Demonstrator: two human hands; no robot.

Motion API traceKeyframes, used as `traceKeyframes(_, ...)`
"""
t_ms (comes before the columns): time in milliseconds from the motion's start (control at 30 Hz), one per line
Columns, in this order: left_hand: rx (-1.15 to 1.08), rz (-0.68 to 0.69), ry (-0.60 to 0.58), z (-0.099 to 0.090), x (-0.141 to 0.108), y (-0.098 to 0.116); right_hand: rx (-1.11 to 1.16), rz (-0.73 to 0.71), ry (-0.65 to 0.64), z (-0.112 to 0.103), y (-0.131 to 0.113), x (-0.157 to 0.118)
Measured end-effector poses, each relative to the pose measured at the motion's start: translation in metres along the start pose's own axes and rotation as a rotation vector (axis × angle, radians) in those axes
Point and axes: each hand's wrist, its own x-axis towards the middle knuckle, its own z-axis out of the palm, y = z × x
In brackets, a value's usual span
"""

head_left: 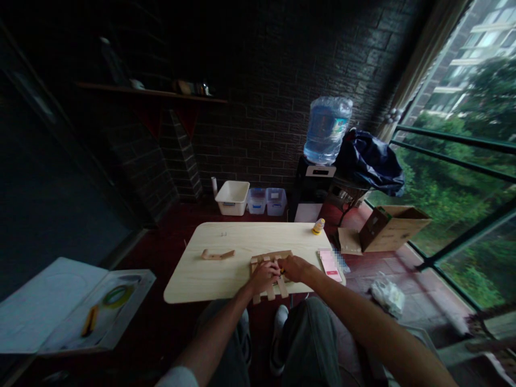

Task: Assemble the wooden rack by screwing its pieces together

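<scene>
A small light-brown slatted wooden assembly [283,288] lies at the table's front edge, its slat ends sticking out past the edge. My left hand [264,275] rests on top of it, fingers bent and pressed together at the slats; what they grip, if anything, is hidden. Closed beside it, my right hand [294,267] meets the left fingertips. A small yellow and dark bit shows at its fingers, too small to name. Left of the assembly, a separate angled wooden piece [220,257] lies on the pale table [189,285].
A yellow-capped bottle [318,227] stands at the table's back right corner, with a pink-screened phone [329,264] nearer me. An open white case [129,309] sits at left. Beyond the table are plastic bins [257,201], a water dispenser [320,172] and a cardboard box [387,231].
</scene>
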Motion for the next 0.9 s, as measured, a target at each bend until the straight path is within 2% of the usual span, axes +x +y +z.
traceKeyframes(100, 0.005, -0.015, 0.016, 0.001, 0.000, -0.003, -0.077, -0.015, -0.050, -0.004, -0.003, 0.002)
traceKeyframes(267, 0.008, -0.013, 0.012, 0.002, 0.001, -0.005, -0.091, 0.013, -0.033, 0.002, -0.005, 0.010)
traceKeyframes(500, -0.014, -0.031, 0.017, 0.006, 0.001, -0.011, -0.016, 0.115, -0.053, 0.015, 0.000, 0.017)
traceKeyframes(633, -0.027, -0.014, 0.021, 0.006, 0.001, -0.010, 0.007, 0.161, -0.058, 0.013, 0.002, 0.013)
traceKeyframes(900, -0.007, -0.007, 0.017, 0.000, 0.001, -0.002, -0.019, 0.023, -0.041, -0.005, 0.000, -0.003)
